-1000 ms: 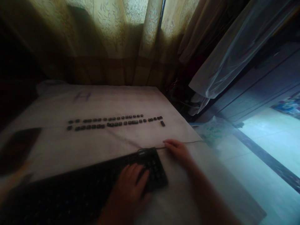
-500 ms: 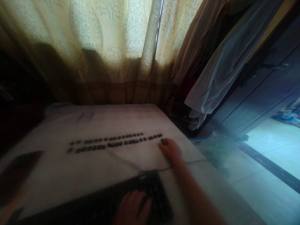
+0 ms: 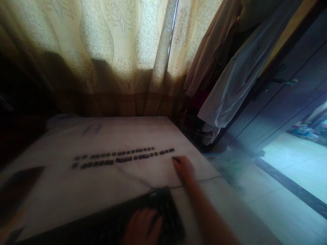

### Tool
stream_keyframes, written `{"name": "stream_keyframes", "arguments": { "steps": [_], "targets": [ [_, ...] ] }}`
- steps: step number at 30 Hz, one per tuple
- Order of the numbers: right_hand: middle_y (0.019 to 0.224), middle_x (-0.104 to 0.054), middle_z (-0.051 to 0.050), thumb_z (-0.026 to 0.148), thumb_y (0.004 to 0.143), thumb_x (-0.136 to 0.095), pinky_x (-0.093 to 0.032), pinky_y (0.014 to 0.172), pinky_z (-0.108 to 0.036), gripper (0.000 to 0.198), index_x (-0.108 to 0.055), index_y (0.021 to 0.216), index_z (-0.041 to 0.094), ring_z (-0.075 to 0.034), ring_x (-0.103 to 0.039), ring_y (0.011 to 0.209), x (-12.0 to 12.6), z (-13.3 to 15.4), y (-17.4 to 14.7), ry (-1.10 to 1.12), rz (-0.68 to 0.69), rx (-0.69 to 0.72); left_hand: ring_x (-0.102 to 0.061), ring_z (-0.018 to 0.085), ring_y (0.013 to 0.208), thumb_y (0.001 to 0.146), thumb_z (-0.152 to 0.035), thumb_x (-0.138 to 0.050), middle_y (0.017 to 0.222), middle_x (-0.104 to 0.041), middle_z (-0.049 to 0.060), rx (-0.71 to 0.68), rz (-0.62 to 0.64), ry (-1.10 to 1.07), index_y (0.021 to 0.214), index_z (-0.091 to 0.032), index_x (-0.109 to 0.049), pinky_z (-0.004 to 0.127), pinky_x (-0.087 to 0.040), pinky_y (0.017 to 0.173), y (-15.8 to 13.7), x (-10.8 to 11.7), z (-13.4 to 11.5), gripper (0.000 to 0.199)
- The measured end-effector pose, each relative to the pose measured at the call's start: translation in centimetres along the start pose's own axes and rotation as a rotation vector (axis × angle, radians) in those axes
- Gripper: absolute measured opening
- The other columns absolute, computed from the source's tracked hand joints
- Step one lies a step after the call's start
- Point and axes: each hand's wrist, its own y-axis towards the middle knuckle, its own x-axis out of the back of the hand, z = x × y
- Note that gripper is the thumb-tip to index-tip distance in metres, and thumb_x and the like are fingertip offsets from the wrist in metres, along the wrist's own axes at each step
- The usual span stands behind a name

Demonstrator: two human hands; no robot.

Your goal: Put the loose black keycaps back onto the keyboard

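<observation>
My right hand [image 3: 184, 166] is at the right end of two rows of loose black keycaps [image 3: 133, 158] on the white tabletop. Its fingers pinch a small dark keycap [image 3: 175, 158], just below the end of the nearer row. Flat over the right part of a black keyboard [image 3: 102, 219] lies my left hand [image 3: 143, 224], fingers slightly apart and somewhat blurred. Cut off by the lower edge of the view, the keyboard has its cable [image 3: 176, 186] running off to the right.
A dark, blurred object [image 3: 20, 182] lies on the table's left side. Behind the table [image 3: 122, 131] hang patterned curtains [image 3: 125, 44]. Clothes [image 3: 227, 92] hang near the right edge, with a door [image 3: 270, 98] and tiled floor beyond.
The view has shifted slightly. My right hand, with the keycap, has drawn a little toward me from the row's end. My left hand stays on the keyboard.
</observation>
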Motion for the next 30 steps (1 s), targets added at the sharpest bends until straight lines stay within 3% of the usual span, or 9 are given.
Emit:
{"name": "stream_keyframes", "arguments": {
  "steps": [3, 6, 16, 21, 30],
  "targets": [
    [0.094, -0.071, -0.008, 0.027, 0.085, -0.058, -0.051, 0.073, -0.031, 0.020, -0.075, 0.096, 0.021, -0.020, -0.067, 0.082, 0.5, -0.2, -1.0, 0.056, 0.000, 0.034, -0.066, 0.022, 0.100, 0.092, -0.027, -0.055, 0.112, -0.070, 0.005, -0.038, 0.013, 0.002, 0.123, -0.025, -0.061, 0.032, -0.056, 0.085, 0.5, 0.5, 0.2, 0.032],
    [0.093, -0.071, -0.007, 0.025, 0.084, -0.057, -0.052, 0.072, -0.032, 0.022, -0.073, 0.097, 0.020, -0.019, -0.066, 0.075, 1.1, -0.2, -3.1, 0.125, 0.017, 0.072, -0.066, 0.024, 0.099, 0.088, -0.037, -0.059, 0.112, -0.069, 0.008, -0.047, 0.041, 0.006, 0.122, -0.022, -0.062, 0.035, -0.057, 0.082, 1.0, 1.2, -0.1, 0.037],
    [0.088, -0.067, -0.006, 0.025, 0.082, -0.060, -0.053, 0.071, -0.032, 0.023, -0.070, 0.102, 0.020, -0.019, -0.063, 0.077, 2.5, 0.5, -11.8, 0.470, 0.082, 0.182, -0.061, 0.030, 0.110, 0.082, -0.027, -0.060, 0.124, -0.064, 0.012, 0.077, 0.126, -0.051, 0.126, -0.019, -0.059, 0.045, -0.056, 0.088, 1.8, 3.2, -1.6, 0.044],
    [0.086, -0.066, -0.004, 0.021, 0.080, -0.059, -0.051, 0.069, -0.030, 0.022, -0.071, 0.099, 0.021, -0.017, -0.061, 0.072, 3.3, 1.5, -13.1, 0.485, 0.076, 0.179, -0.060, 0.031, 0.113, 0.085, -0.026, -0.058, 0.126, -0.062, 0.012, 0.133, 0.155, -0.115, 0.127, -0.020, -0.057, 0.048, -0.054, 0.092, 2.0, 3.4, -1.9, 0.043],
    [0.085, -0.065, -0.003, 0.023, 0.082, -0.056, -0.051, 0.070, -0.031, 0.033, -0.068, 0.113, 0.024, -0.017, -0.060, 0.073, 3.8, 1.4, -13.6, 0.468, 0.133, 0.173, -0.059, 0.031, 0.114, 0.089, -0.028, -0.055, 0.127, -0.061, 0.013, 0.156, 0.184, -0.146, 0.128, -0.019, -0.057, 0.050, -0.053, 0.092, 2.3, 3.8, -2.1, 0.040]
  ]
}}
